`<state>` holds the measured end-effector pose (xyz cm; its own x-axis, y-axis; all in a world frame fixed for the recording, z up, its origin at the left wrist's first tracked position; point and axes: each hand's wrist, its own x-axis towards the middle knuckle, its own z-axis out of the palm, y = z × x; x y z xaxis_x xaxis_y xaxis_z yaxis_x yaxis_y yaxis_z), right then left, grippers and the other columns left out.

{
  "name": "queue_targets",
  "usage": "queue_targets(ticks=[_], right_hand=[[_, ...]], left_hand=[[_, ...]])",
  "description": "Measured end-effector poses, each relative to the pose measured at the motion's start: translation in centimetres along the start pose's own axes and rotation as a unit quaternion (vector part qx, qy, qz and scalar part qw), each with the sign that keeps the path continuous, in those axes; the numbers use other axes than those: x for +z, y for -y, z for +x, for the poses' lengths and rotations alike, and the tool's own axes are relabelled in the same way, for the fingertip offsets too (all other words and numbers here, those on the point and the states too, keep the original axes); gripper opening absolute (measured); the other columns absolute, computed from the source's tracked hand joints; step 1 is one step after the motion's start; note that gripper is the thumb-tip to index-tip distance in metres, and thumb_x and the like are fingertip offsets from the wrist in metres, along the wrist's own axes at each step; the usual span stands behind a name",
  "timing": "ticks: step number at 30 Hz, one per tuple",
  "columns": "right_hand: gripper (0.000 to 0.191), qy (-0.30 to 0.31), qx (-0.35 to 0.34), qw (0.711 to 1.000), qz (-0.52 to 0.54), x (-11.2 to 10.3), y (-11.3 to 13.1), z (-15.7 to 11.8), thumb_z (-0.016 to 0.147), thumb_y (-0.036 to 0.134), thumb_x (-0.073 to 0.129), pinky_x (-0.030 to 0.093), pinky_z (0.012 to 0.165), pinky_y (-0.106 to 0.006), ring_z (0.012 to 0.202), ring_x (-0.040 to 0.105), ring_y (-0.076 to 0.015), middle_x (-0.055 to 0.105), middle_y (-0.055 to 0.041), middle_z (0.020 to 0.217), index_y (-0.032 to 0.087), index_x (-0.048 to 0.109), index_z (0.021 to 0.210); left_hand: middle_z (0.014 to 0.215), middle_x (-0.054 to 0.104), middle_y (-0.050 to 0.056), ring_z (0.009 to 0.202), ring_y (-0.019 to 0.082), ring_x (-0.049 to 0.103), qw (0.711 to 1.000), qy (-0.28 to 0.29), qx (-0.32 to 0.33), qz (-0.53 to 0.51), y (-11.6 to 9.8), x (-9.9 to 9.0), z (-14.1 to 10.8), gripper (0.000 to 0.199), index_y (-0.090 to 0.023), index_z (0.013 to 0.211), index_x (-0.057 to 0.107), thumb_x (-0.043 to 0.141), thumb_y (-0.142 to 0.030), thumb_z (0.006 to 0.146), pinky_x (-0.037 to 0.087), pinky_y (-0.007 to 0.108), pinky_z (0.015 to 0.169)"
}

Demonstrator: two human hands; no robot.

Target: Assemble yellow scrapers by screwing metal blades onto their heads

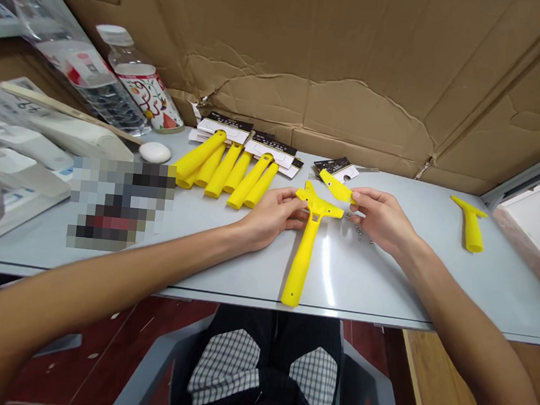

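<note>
A yellow plastic scraper handle (299, 262) with a wide T-shaped head lies in front of me, its grip toward the table's front edge. My left hand (273, 219) is closed on the left side of its head. In my right hand (383, 218), fingers pinch a flat yellow cover piece (336, 188) with a small hole, tilted just above and behind the head. Several tiny metal screws (359, 232) are scattered on the table below my right fingers. Behind the cover piece lies a black-and-white card (335, 165).
Several yellow handles (223, 169) with printed cards (270, 148) lie in a row at the back left. Another yellow scraper handle (472, 228) is at the far right. Bottles (144, 88), a white oval object (155, 152) and a blurred patch occupy the left. Cardboard (360, 58) walls the back.
</note>
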<state>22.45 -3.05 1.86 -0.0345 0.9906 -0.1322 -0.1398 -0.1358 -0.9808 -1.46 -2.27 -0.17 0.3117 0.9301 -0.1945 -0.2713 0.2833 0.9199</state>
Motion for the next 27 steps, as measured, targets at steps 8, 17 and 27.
queue_targets(ticks=[8,17,27], right_hand=[[0.026,-0.097,-0.034,0.981,-0.164,-2.5,-0.3,2.1,0.076,0.035,0.092,0.033,0.046,-0.029,0.057,0.045,-0.0108,0.067,-0.0052,0.083,0.018,0.078,0.089],[0.014,-0.077,-0.16,0.823,-0.54,-3.2,-1.6,3.4,0.094,0.026,0.071,0.052,0.091,-0.044,0.087,0.071,-0.0253,0.082,-0.0072,0.094,0.021,0.083,0.091],[0.029,-0.006,-0.266,0.709,-0.653,-0.3,-2.0,0.9,0.096,0.036,0.074,0.051,0.079,-0.044,0.102,0.066,-0.032,0.07,-0.0142,0.121,0.021,0.085,0.118]], left_hand=[[0.094,0.081,0.01,0.08,0.019,0.077,0.998,-0.045,0.038,0.002,-0.2,-0.2,0.0,0.007,-0.014,0.088,0.068,0.071,-0.015,0.082,0.062,0.031,0.074],[0.093,0.081,0.01,0.074,0.017,0.076,0.998,-0.05,0.029,0.011,-0.3,0.0,-0.1,0.004,-0.014,0.087,0.069,0.069,-0.012,0.083,0.061,0.027,0.067],[0.094,0.082,0.012,0.072,0.016,0.077,0.999,-0.024,0.003,0.029,0.1,0.4,-0.8,0.012,-0.012,0.097,0.071,0.068,-0.01,0.085,0.063,0.026,0.066]])
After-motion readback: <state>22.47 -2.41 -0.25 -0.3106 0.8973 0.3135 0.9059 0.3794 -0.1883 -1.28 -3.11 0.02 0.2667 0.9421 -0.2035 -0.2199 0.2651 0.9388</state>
